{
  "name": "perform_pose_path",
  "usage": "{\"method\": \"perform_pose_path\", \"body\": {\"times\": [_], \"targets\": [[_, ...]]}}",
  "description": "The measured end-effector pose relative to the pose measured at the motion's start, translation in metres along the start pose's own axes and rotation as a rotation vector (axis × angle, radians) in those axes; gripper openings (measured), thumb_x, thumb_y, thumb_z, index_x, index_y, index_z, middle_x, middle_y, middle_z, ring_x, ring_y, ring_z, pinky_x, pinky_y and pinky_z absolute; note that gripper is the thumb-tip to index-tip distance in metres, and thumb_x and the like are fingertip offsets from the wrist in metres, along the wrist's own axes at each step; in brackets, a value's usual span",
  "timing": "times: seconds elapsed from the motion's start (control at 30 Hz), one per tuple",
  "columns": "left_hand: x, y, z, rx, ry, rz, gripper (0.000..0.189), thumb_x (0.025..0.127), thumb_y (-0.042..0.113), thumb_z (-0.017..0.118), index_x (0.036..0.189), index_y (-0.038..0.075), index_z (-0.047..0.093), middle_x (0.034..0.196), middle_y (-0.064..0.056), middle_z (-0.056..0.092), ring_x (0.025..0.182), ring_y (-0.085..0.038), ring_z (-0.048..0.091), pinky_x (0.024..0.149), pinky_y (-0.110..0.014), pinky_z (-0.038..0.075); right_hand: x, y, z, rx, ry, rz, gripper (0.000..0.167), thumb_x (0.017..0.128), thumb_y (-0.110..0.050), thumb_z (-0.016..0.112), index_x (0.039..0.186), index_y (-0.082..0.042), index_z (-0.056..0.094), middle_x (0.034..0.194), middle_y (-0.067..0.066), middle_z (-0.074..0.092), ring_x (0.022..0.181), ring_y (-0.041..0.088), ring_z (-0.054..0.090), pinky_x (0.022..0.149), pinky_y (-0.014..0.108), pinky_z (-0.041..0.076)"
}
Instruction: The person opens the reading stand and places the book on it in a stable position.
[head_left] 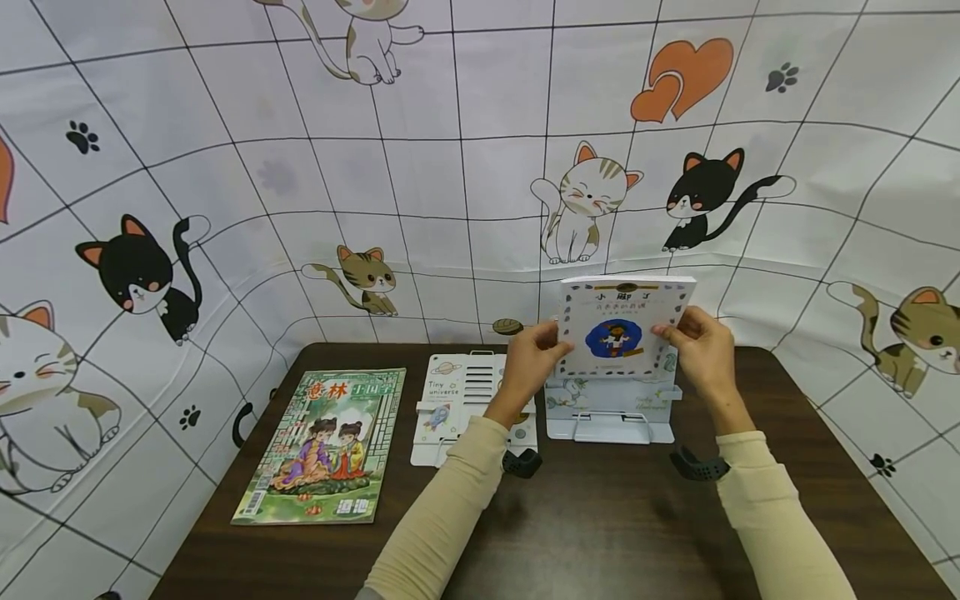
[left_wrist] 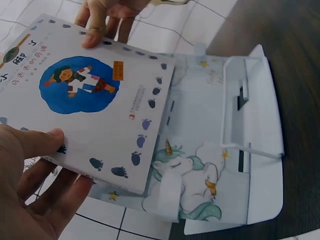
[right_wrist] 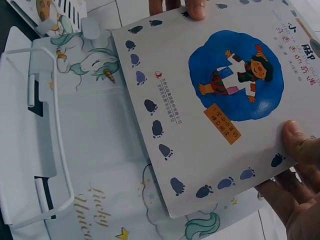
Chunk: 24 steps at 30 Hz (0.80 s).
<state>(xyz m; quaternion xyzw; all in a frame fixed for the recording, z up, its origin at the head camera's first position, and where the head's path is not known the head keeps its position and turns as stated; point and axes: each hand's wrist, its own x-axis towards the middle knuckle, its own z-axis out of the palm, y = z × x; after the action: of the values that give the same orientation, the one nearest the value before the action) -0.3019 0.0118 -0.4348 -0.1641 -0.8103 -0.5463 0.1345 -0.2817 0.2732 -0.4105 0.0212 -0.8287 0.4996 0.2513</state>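
A white picture book [head_left: 615, 337] with a blue patch and footprint border on its cover is held up between both hands. My left hand [head_left: 534, 367] pinches its left edge, thumb on the cover and fingers behind. On the opposite edge my right hand [head_left: 703, 354] grips it the same way. Right behind and below the book stands a pale unicorn book stand [head_left: 611, 400], its wire holder [left_wrist: 250, 105] folded out at the front. The book's lower edge overlaps the stand's back plate [right_wrist: 100, 135], above the ledge.
Left of the unicorn stand is a second book stand [head_left: 450, 400] marked "Tiny universe", partly behind the left forearm. A green illustrated magazine [head_left: 322, 450] lies on the dark wooden table [head_left: 570, 533] at the left. A cat-patterned sheet [head_left: 480, 183] hangs behind the table.
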Motion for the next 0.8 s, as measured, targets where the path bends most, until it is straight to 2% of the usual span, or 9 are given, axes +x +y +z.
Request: {"method": "perform_pose_path", "body": {"times": [0.17,0.3,0.47,0.53,0.6,0.7,0.8], "targets": [[0.000,-0.004,0.003,0.110,0.025,0.097,0.023,0.092,0.011,0.085,0.113,0.007,0.079,0.101,-0.008,0.080,0.087,-0.016,0.075,0.077,-0.022,0.058,-0.005,0.007,-0.001,-0.074,-0.013,0.014,0.035,0.101,-0.019,0.076,0.128,0.001,0.072,0.118,0.027,0.077,0.079,-0.009,0.063,0.068,0.011,0.053],[-0.002,-0.007,0.005,0.120,0.023,0.135,0.024,0.091,0.008,0.085,0.114,0.006,0.079,0.100,-0.009,0.079,0.085,-0.017,0.073,0.075,-0.022,0.057,-0.007,0.013,0.000,-0.097,-0.006,0.015,0.032,0.100,-0.018,0.078,0.125,0.001,0.073,0.113,0.027,0.076,0.075,-0.005,0.063,0.065,0.010,0.050],[-0.007,-0.012,0.007,0.130,-0.007,0.081,0.026,0.093,0.011,0.084,0.117,0.009,0.078,0.100,-0.006,0.079,0.086,-0.015,0.071,0.074,-0.023,0.055,-0.009,0.020,0.001,-0.105,-0.019,0.029,0.031,0.098,-0.019,0.080,0.122,0.001,0.075,0.108,0.027,0.077,0.075,-0.001,0.066,0.063,0.011,0.050],[-0.010,-0.014,0.008,0.136,-0.016,0.056,0.027,0.094,0.013,0.083,0.119,0.010,0.077,0.100,-0.005,0.079,0.086,-0.013,0.070,0.074,-0.023,0.055,-0.011,0.023,0.002,-0.118,-0.027,0.035,0.030,0.099,-0.020,0.079,0.120,0.001,0.075,0.107,0.027,0.078,0.077,0.009,0.070,0.061,0.013,0.050],[-0.012,-0.017,0.009,0.132,-0.016,0.038,0.028,0.093,0.012,0.083,0.120,0.010,0.076,0.099,-0.005,0.079,0.085,-0.012,0.070,0.073,-0.022,0.054,-0.014,0.025,0.003,-0.133,-0.034,0.042,0.031,0.099,-0.021,0.079,0.121,0.000,0.075,0.109,0.028,0.078,0.078,0.013,0.071,0.060,0.015,0.050],[-0.013,-0.018,0.011,0.122,0.000,0.027,0.029,0.092,0.008,0.083,0.120,0.009,0.075,0.095,-0.005,0.078,0.082,-0.011,0.068,0.070,-0.021,0.052,-0.018,0.030,0.005,-0.153,-0.029,0.054,0.031,0.098,-0.021,0.080,0.121,0.000,0.076,0.110,0.027,0.078,0.079,0.007,0.068,0.061,0.014,0.049],[-0.015,-0.019,0.011,0.110,0.013,0.014,0.030,0.093,0.005,0.082,0.121,0.007,0.073,0.094,-0.006,0.079,0.083,-0.013,0.071,0.069,-0.020,0.052,-0.021,0.035,0.007,-0.162,-0.005,0.064,0.032,0.096,-0.020,0.083,0.120,-0.001,0.076,0.111,0.026,0.078,0.077,-0.010,0.058,0.064,0.011,0.047]]}}
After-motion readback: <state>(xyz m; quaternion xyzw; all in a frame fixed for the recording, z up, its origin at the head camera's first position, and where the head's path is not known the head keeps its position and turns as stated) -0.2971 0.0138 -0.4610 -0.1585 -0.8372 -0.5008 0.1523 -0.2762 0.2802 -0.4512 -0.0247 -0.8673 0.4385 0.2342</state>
